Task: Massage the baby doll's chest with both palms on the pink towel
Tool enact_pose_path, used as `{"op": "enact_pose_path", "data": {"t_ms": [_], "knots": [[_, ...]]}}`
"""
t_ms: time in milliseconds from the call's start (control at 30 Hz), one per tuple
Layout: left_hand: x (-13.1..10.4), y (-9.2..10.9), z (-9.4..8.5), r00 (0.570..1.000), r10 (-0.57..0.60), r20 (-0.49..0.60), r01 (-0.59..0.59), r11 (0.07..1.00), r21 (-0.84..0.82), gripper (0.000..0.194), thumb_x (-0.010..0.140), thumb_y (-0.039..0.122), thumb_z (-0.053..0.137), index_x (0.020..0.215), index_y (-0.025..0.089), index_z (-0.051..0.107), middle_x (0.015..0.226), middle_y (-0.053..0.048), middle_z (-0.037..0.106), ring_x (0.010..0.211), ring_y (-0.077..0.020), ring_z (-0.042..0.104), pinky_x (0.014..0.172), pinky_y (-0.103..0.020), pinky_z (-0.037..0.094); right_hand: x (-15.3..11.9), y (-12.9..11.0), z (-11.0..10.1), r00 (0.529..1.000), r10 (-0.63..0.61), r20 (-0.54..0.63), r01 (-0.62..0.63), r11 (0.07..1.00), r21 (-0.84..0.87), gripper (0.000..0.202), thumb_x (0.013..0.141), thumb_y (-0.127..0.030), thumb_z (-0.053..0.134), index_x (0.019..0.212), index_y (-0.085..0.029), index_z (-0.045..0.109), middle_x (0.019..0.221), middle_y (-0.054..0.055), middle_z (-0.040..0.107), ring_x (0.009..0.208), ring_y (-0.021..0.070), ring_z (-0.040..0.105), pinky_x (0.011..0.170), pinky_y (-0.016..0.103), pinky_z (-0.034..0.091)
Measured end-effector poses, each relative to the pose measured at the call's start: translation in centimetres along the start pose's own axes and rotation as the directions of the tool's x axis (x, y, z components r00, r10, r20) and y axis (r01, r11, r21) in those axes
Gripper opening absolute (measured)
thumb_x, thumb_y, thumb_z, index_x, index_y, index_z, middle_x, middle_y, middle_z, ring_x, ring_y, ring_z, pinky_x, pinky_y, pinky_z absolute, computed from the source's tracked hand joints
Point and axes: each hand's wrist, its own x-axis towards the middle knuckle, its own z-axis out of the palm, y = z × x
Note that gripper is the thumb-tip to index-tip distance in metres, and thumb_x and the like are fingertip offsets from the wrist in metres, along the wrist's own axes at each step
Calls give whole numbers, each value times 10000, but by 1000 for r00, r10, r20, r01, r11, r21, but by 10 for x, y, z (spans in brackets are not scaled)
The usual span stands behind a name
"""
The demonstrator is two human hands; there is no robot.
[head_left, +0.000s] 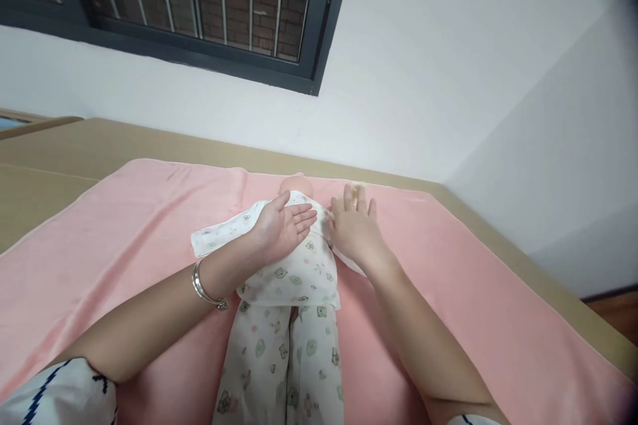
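What looks like a baby doll (310, 272) lies on its back on a pink blanket (164, 232), dressed in a white top and trousers (264, 365) with small animal prints. Its smooth head (295, 184) shows only in part at the far end. My left hand (283, 226) is held over the chest, palm turned up and fingers stretched out, holding nothing. One sleeve (226, 229) spreads out to the left beneath that wrist. Over the other sleeve, my right hand (355, 226) is back-up with its fingers spread. Something pale yellow shows behind those fingertips, too hidden to name.
The blanket covers a wooden table (129, 139) set against a white wall (399, 66). A dark-framed window (309, 40) with metal bars is above the far edge. At the far left a wooden edge (44, 125) rises. A bracelet (202, 285) circles my left wrist.
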Motion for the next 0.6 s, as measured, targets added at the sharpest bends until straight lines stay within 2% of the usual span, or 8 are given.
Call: {"op": "enact_pose_path", "data": {"t_ms": [67,133,200,300,367,433,500,600], "knots": [[-4,3,1,1000,17,21,-17,1000,-23,765,967,594,237,1472,45,406,1522,-222,463,1422,-256,459,1184,-362,376,-12,-18,-1,994,-109,25,105,983,148,527,1008,-336,399,1466,-86,476,1615,216,281,1515,419,180,1185,677,199],[-11,9,5,996,19,85,-16,999,-27,752,979,596,163,1412,71,485,1459,-215,535,1392,-293,494,1170,-431,400,-27,-39,-1,971,-236,-33,235,925,300,556,1043,-369,304,1527,-107,389,1613,187,306,1515,348,239,1208,612,252],[-19,15,9,994,26,104,-23,999,-26,764,983,598,100,1384,94,512,1414,-200,580,1375,-314,509,1158,-485,407,-46,-57,0,924,-358,-131,381,855,351,592,1051,-387,277,1561,-88,307,1632,183,255,1540,312,157,1236,592,218],[-31,20,12,994,84,73,-82,996,-37,756,984,595,92,1440,113,453,1457,-169,549,1419,-273,459,1190,-444,366,-71,-73,-1,839,-495,-225,544,753,371,754,1027,-449,390,1609,-80,83,1663,192,105,1548,325,24,1244,607,196],[-40,19,16,989,116,94,-113,993,-37,747,984,602,99,1487,141,403,1503,-138,511,1460,-247,401,1208,-424,336,-79,-73,-3,804,-532,-265,594,705,387,842,1010,-467,444,1614,-144,-45,1676,153,37,1545,335,8,1237,619,212],[-50,15,20,988,102,115,-99,994,-34,731,983,613,102,1504,190,390,1505,-105,513,1473,-250,378,1208,-447,336,-78,-69,-5,788,-535,-305,616,684,390,833,1019,-454,422,1608,-192,-105,1683,113,-4,1543,338,17,1235,623,216],[-60,11,24,987,47,154,-42,999,-34,722,980,631,115,1490,220,418,1476,-93,542,1466,-270,388,1204,-475,341,-73,-65,-7,791,-508,-342,610,700,372,782,1034,-434,372,1608,-211,-109,1685,90,-36,1542,339,-2,1238,640,176],[-70,14,24,965,-29,259,33,999,-11,750,968,663,131,1435,199,491,1432,-110,575,1449,-300,408,1207,-502,332,-70,-64,-9,811,-457,-366,573,747,338,771,1027,-441,384,1616,-224,-64,1686,85,-26,1539,358,-32,1227,689,89]]}}
